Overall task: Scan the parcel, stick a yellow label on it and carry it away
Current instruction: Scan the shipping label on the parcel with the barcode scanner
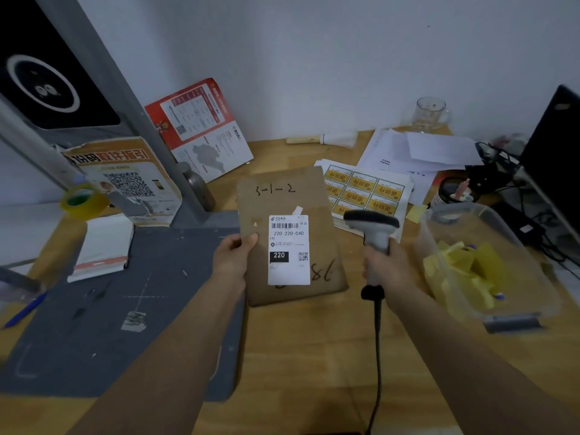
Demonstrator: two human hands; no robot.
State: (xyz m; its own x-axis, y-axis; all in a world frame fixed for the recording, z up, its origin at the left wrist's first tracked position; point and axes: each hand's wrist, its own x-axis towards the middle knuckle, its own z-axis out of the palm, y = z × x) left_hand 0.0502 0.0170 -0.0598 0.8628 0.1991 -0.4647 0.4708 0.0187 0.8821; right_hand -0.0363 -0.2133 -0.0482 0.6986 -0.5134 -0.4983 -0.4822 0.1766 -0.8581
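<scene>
While the flat brown cardboard parcel (290, 237) is lying on the light wooden desk (314, 356), partly overlapping the grey cutting mat (125, 309), the scanning step is the one in hand. Its white shipping label (289, 249), with barcode and black "220" block, is facing up, and handwritten numbers are showing on the cardboard above and below it.

The left hand (233, 257) is pinching the parcel's left edge, thumb lying on the top face just beside the label and the other fingers curling underneath, out of sight. The right hand (384, 266) is clenching around the handle of the grey and black corded barcode scanner (373, 233), whose head is hovering just to the right of the label; whether the trigger is being pressed cannot be told.

Judging from this, the next move is calling for the scanner head to be aimed at the barcode. After that the scanner needs putting down so that a hand is free for peeling a sticker from the sheet of yellow rectangular labels (365, 191), which is lying just behind the parcel's far right corner, partly under it. No yellow label is on the parcel yet.
</scene>
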